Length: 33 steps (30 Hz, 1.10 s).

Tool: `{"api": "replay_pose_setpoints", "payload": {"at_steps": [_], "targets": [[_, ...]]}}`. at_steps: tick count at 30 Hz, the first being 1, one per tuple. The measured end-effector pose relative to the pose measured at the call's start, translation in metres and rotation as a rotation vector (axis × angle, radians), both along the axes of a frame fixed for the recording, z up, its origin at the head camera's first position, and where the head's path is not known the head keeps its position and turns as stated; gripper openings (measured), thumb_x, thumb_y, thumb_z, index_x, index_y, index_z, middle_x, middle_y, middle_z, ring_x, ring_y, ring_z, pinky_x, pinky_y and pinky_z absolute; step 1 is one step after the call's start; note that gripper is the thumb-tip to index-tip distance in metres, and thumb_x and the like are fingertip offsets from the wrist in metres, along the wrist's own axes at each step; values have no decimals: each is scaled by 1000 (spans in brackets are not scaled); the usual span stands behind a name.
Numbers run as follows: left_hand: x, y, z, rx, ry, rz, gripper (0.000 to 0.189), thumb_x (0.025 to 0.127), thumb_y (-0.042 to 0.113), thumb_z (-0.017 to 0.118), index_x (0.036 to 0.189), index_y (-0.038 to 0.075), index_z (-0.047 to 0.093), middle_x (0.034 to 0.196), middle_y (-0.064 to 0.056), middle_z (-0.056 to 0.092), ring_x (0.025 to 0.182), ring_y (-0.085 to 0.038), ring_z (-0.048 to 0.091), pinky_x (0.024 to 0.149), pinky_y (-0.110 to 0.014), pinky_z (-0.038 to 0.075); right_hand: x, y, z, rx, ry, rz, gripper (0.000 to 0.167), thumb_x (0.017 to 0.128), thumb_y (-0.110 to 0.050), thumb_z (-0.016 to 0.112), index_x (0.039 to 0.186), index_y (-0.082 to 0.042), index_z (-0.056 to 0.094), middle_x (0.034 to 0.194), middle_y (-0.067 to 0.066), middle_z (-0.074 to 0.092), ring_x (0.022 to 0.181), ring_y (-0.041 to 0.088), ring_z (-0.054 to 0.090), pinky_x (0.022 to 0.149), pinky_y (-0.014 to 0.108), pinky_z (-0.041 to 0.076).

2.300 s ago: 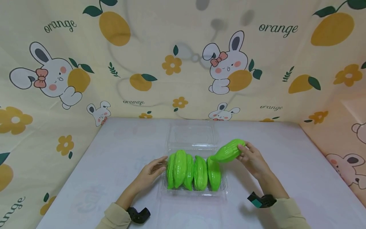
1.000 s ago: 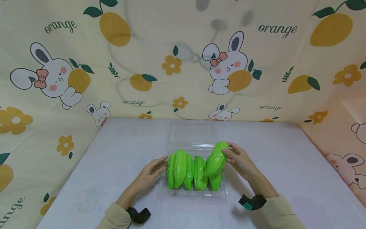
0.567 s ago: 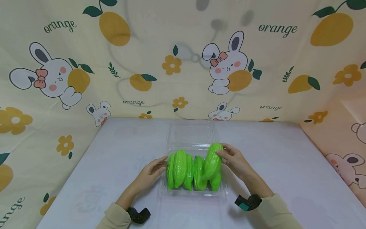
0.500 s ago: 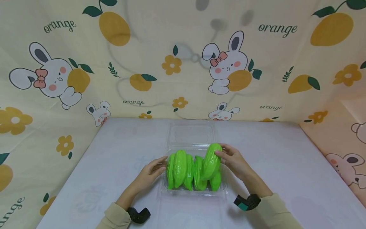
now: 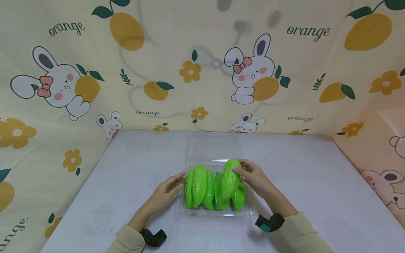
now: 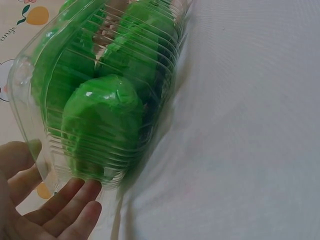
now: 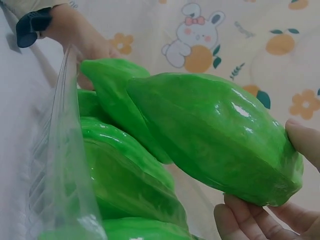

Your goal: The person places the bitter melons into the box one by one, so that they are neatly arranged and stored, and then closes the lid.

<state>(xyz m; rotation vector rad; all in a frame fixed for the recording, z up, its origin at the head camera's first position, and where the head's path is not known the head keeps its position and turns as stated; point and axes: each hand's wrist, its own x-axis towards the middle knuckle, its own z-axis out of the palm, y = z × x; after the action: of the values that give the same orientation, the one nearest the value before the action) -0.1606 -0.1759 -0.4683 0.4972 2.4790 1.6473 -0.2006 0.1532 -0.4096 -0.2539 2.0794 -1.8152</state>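
My right hand (image 5: 254, 176) grips a glossy green ridged fruit (image 7: 220, 137) with a narrow tip, thumb on one side and fingers on the other, near its blunt end. This fruit slants over the right half of a clear plastic box (image 5: 215, 213), partly covering the fruits below. Several similar green fruits (image 5: 199, 186) lie side by side in the box. At the box's left end is my left hand (image 5: 167, 189), its fingers loosely extended. In the left wrist view, its fingertips (image 6: 92, 187) rest against the ribbed end wall, with the thumb at the rim.
The box's clear lid (image 5: 212, 149) lies folded back behind it on the white-covered table (image 5: 133, 158). A patterned cloth (image 5: 177, 45) with rabbits and oranges hangs behind and along the sides. Each wrist wears a black camera (image 5: 154, 238).
My right hand has moved left with the green fruit, from beyond the box's right edge to over the box, turning it from nearly level to steeply slanted. My left hand has stayed put.
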Motion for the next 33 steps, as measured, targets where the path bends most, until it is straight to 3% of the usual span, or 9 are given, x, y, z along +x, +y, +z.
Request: {"api": "replay_pose_setpoints", "payload": {"at_steps": [9,19,27,33], "targets": [[0,0,0,7,4,-4,49,100,21,52,145,4,41,137,-22,54,128,-38,52,107,-28,47,-4,-7,-7,54,-29,-21,58,93,-27,63,139,2,41,105,-9,66,90,3,64,87,21,52],[0,0,-1,-4,9,-11,49,100,21,51,145,3,41,135,-23,55,128,-39,53,107,-30,47,-4,-16,-9,83,-35,-13,59,94,-29,62,139,2,42,123,13,65,92,4,64,89,22,53],[0,0,-2,-3,26,-21,49,101,20,51,144,1,41,135,-24,54,127,-41,53,106,-27,48,-4,-20,-8,91,-58,-19,59,93,-29,64,138,3,43,112,4,68,88,4,63,82,19,53],[0,0,-1,-6,24,-20,49,101,20,51,144,1,41,134,-24,55,127,-41,53,107,-31,48,-4,-23,-10,114,-38,-13,60,93,-29,63,139,4,42,122,18,64,90,5,64,85,21,53]]}}
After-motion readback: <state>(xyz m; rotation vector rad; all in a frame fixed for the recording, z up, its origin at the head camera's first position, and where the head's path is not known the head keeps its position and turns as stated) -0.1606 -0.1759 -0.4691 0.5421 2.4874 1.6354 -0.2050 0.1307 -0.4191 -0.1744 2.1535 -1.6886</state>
